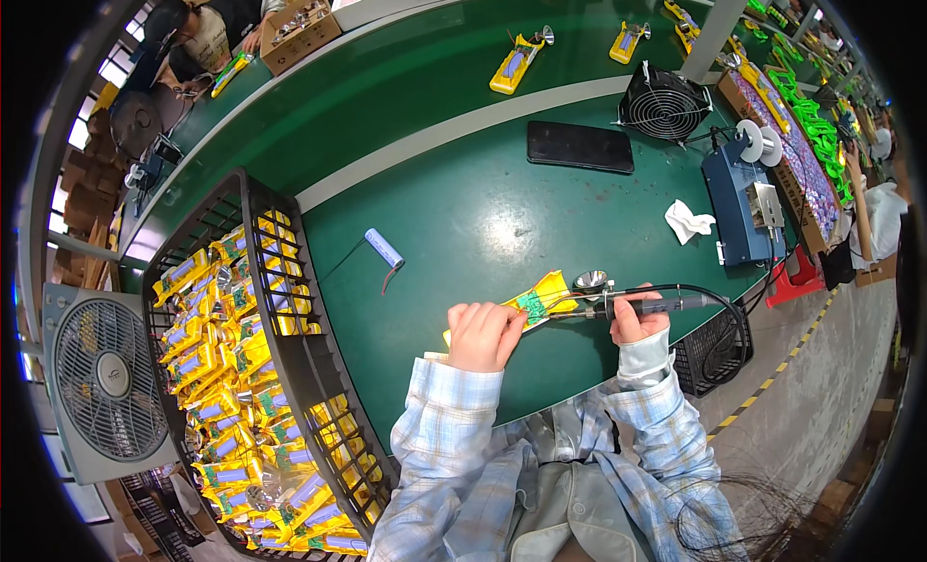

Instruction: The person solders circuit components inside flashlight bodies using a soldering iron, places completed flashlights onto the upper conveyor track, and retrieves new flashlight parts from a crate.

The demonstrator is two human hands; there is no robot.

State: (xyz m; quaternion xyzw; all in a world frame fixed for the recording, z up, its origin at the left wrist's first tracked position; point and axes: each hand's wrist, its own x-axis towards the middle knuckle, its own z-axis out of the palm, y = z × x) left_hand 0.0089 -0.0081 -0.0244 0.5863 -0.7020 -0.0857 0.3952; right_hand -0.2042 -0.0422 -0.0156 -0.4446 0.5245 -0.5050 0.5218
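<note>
Plaid sleeves (446, 407) in blue, white and tan, pale right inner cuff (645, 357), grey garment front (572, 519), bare fingers (510, 334)

The worktop (435, 200) is green and shiny. A black phone (579, 148) lies near the far edge, a black fan (664, 108) stands at the far right corner, and a blue boxy device (729, 210) sits by the right edge, a crumpled white tissue (688, 222) just beside it. Toward the left edge lies a violet-blue cell (384, 248) with thin leads (389, 279).

I look down and forward through one fisheye view, head-high, close over the near edge of the desk (435, 210).
</note>
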